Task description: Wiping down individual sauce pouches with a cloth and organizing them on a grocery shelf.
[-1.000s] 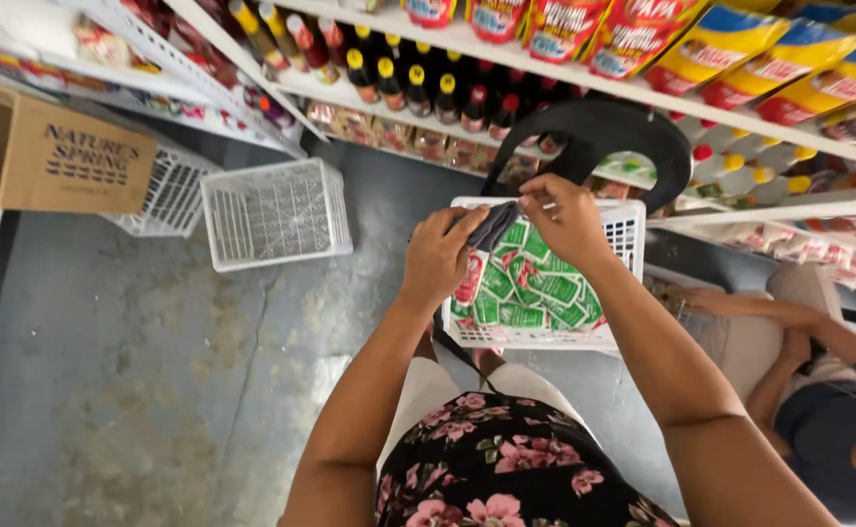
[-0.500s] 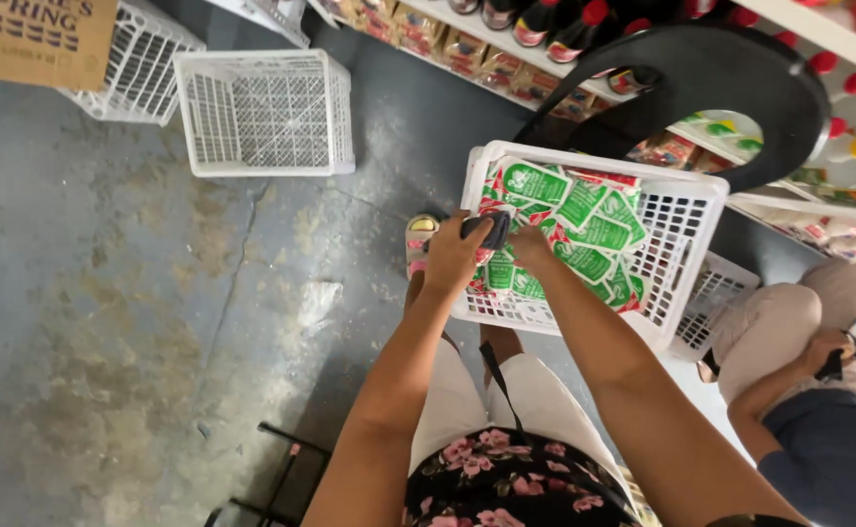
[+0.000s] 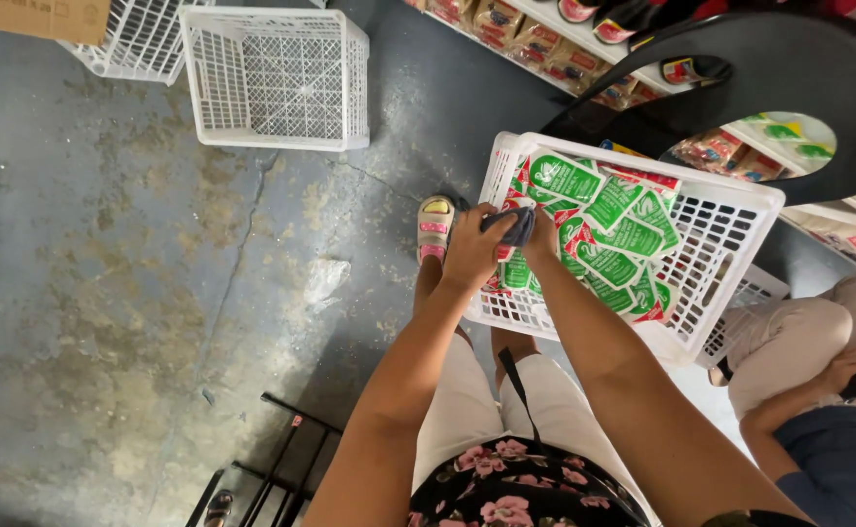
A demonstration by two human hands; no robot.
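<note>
- While both hands met over the near edge of the crate (image 3: 730,210), they held a small dark cloth (image 3: 516,226) between them.
- Left hand (image 3: 472,252) had its fingers clenched on the cloth's left end; right hand (image 3: 543,237) pinched the other end from the right.
- Cloth sat just above the packets (image 3: 608,234), near the crate's left corner; whether it touched them could not be told.
- Packets were green and white with red edges, piled loosely and tilted, filling the left half of the white lattice crate.
- Crate stood raised in front of the person's lap, with another white crate (image 3: 755,293) partly showing beneath its far right corner.
- Below the left hand, a foot in a sandal (image 3: 436,226) rested on the floor (image 3: 135,293), which was grey, stained and cracked.
- A black chair (image 3: 789,68) curved behind the crate, in front of shelves (image 3: 535,39) stocked with packaged goods.
- Well apart, at the upper left, an empty white crate (image 3: 277,78) stood on the floor beside a second crate (image 3: 140,44).
- At the right edge another person's hand (image 3: 842,371) rested on a knee.
</note>
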